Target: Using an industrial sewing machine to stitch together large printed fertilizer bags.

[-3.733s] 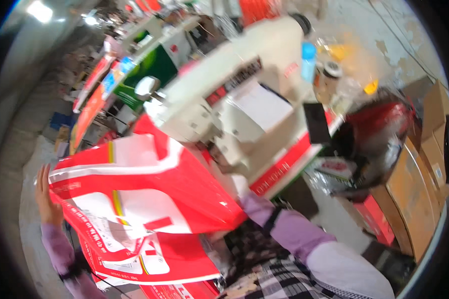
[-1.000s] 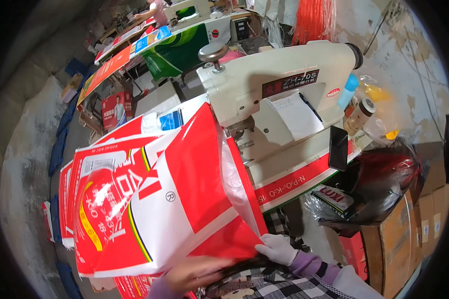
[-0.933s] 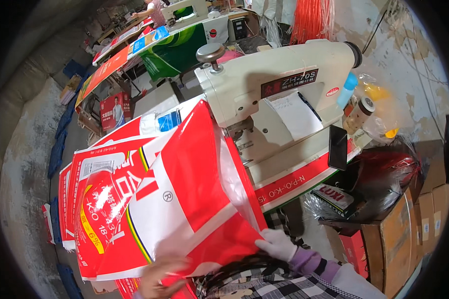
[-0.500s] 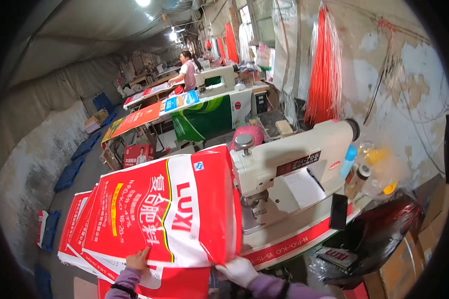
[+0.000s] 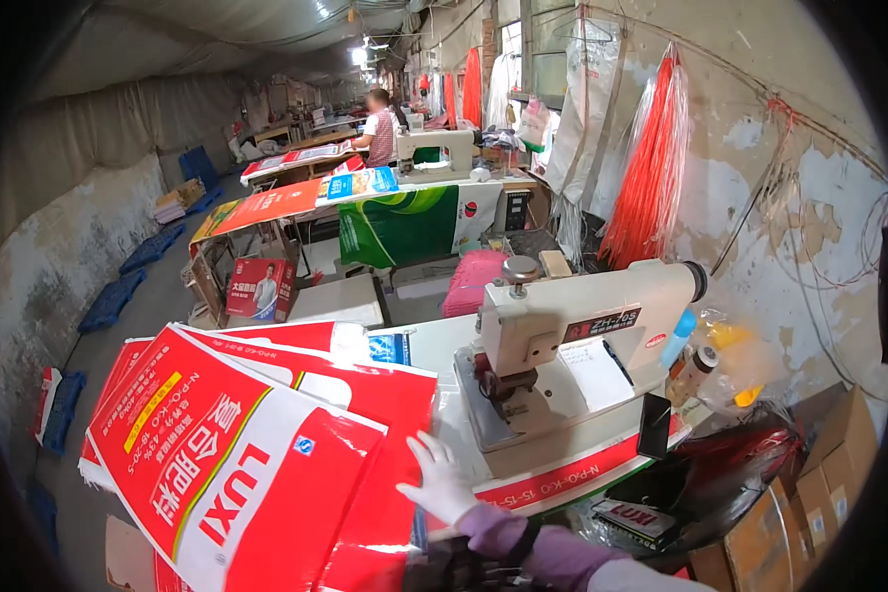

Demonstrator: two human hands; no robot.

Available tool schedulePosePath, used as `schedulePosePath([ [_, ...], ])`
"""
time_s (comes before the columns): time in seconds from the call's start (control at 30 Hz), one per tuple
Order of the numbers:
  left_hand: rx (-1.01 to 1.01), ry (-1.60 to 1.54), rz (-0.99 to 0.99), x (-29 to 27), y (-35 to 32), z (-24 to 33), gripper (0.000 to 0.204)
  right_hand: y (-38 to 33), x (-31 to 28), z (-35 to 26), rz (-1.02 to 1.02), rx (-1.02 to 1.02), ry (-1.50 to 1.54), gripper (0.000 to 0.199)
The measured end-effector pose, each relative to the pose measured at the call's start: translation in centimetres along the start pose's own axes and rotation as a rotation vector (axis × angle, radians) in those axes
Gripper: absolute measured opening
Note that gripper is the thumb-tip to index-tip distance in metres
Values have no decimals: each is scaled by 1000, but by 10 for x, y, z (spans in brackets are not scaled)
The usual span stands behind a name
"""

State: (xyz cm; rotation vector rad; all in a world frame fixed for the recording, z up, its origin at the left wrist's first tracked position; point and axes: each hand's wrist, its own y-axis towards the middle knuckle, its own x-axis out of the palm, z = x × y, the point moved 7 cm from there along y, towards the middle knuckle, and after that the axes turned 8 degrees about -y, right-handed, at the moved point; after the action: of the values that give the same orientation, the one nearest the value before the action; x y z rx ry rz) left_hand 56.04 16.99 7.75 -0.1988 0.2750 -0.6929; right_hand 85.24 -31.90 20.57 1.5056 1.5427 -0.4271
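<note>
Red-and-white printed sack (image 5: 232, 464) had shifted: half a second earlier it lay square beside the sewing machine (image 5: 582, 306), with both hands on it. Now it lay askew at lower left, across other red sacks (image 5: 395, 400), well apart from the machine. Right hand (image 5: 439, 483), white-gloved, had let go of the corner; fingers spread apart, nothing seen in the grip, hovering at or just over the right edge of the red sacks. Contact couldn't be told. Left hand had dropped out of view, so its state couldn't be told either. Machine's metal plate (image 5: 488, 409) had come into fuller sight. Judgement: handling at the machine looked finished for this sack, and it seemed set aside on the pile.
</note>
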Motion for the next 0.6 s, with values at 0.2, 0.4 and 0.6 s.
schedulePosePath([
  [0.2,-59,428,22,-62,-119,-32,44,6,69,-133,-610,-471,-30,61],
  [0.4,-330,657,110,-166,-261,-110,46,-128,202,-231,-715,-520,311,58],
  [0.6,-646,735,125,-207,-395,-197,49,-177,326,-153,-927,-305,-16,40],
])
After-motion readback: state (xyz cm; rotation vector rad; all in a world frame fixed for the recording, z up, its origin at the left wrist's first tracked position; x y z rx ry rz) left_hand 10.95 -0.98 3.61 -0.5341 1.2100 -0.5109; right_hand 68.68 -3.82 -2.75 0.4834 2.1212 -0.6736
